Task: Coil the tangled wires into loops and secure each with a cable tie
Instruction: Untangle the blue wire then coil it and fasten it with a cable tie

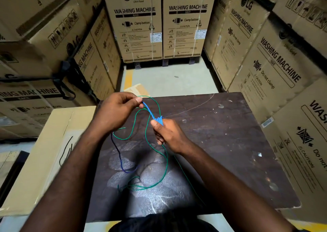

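Head view: a bright blue plastic cable tie (149, 111) is held taut above the dark brown scuffed table (230, 143). Its long axis slants from upper left to lower right.

The left hand (116, 111) is at the tie's upper-left end, its fingers (138, 100) curled and pinching the tip. The right hand (168, 136) is at the lower-right end, its fingers (155, 124) closed on a splayed blue tuft there.

The thin green wire (167, 162) arcs just beside the tie and crosses it, then hangs below in loose, uncoiled bends onto the table. A dark blue wire (118, 152) trails down to the left of the tie.

The coming move likely turns on whether the tie wraps round the green strands or only lies beside them; here I cannot tell. The left hand sits nearer the green arc.

Motion blur hides the tie's head, and whether the tuft is one tie or several. The right palm covers where the green wire passes. The wire ends near the table's close edge are murky.
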A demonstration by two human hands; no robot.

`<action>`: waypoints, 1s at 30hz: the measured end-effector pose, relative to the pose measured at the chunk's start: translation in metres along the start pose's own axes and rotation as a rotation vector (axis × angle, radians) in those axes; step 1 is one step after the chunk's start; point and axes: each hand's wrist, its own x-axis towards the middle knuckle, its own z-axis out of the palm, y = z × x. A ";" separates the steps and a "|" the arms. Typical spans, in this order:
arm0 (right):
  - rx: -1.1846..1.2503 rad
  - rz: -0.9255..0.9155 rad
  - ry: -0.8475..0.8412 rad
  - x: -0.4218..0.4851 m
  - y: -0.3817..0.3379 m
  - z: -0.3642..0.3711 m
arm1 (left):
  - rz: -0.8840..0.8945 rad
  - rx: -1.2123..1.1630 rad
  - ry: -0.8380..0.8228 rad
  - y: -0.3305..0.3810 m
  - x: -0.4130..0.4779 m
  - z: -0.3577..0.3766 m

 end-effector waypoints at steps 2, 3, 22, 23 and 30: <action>0.158 0.056 -0.032 -0.004 -0.004 0.004 | -0.014 0.021 0.023 -0.004 0.005 0.003; 0.230 0.075 -0.055 -0.005 -0.006 0.005 | -0.019 0.013 0.028 -0.007 0.008 0.006; 0.685 0.089 -0.292 -0.011 -0.022 -0.009 | -0.183 -0.233 -0.288 -0.079 0.001 0.069; 0.686 0.085 -0.282 -0.010 -0.023 -0.010 | -0.182 -0.234 -0.294 -0.080 -0.001 0.071; 0.662 0.037 -0.172 0.006 -0.019 -0.019 | -0.217 -0.199 -0.267 -0.075 -0.019 0.080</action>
